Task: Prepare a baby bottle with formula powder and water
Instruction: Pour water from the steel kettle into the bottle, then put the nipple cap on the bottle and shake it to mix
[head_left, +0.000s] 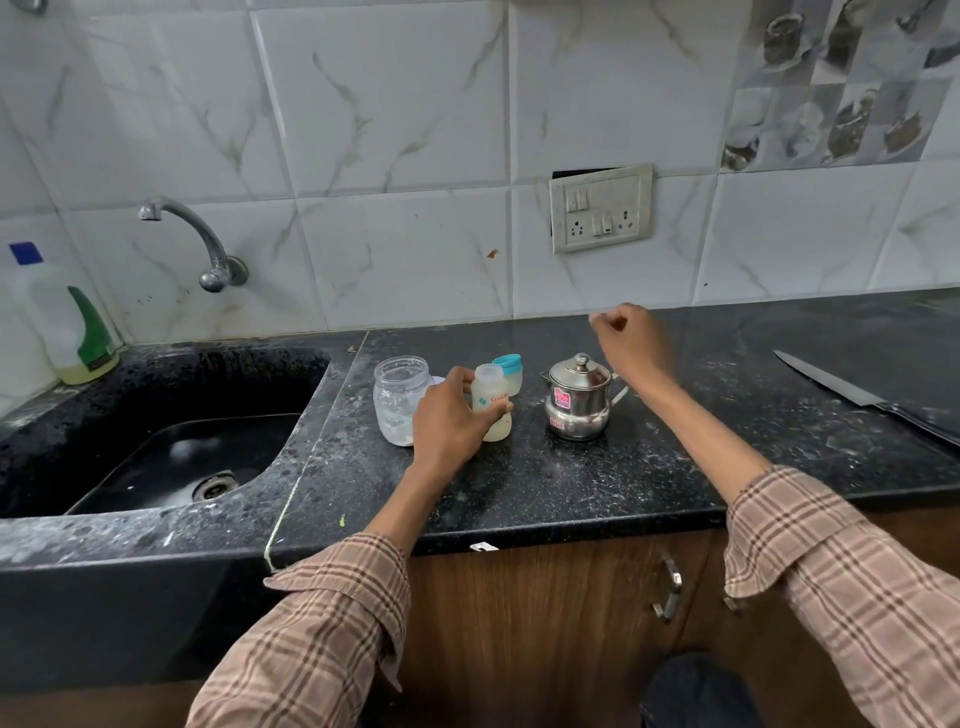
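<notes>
Left hand (451, 423) grips open baby bottle (491, 402) on desk (597, 483); right hand (631, 335) hovers above steel pot (577, 397), fingers curled, empty; prob. water step, next needs lifting pot w/ care.

Baby bottle (491, 402) – orange lettering reads "Luv La"; steel pot's (577, 400) sticker is illegible

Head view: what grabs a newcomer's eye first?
Mid-counter, the left hand grips a small pale plastic baby bottle with no cap on it, standing between a clear open plastic jar and a shiny lidded steel pot. The right hand is raised above and behind the pot, fingers curled. A long steel knife lies on the black speckled countertop at far right.
</notes>
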